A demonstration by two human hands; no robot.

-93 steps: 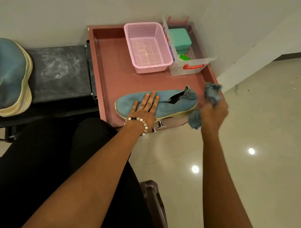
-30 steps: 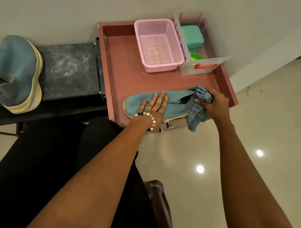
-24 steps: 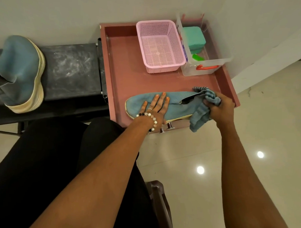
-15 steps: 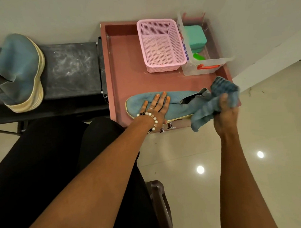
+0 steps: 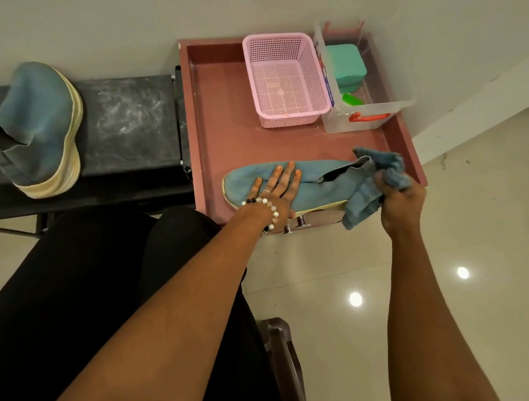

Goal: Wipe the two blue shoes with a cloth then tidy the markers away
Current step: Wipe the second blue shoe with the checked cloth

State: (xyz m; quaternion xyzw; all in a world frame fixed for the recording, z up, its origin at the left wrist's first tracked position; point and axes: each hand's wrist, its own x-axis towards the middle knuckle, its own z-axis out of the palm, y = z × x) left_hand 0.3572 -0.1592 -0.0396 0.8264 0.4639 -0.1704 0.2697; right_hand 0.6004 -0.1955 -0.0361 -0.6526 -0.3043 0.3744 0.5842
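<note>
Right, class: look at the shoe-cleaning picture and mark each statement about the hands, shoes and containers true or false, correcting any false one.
1. The left hand lies flat on the shoe in the tray. True.
2. The right hand holds a blue cloth at the shoe's heel end. True.
3. The second blue shoe sits inside the pink basket. False: it stands on the dark bench, left of the reddish tray.
4. The pink basket is full of markers. False: nothing shows inside it.
5. The clear container stands right of the pink basket. True.
</note>
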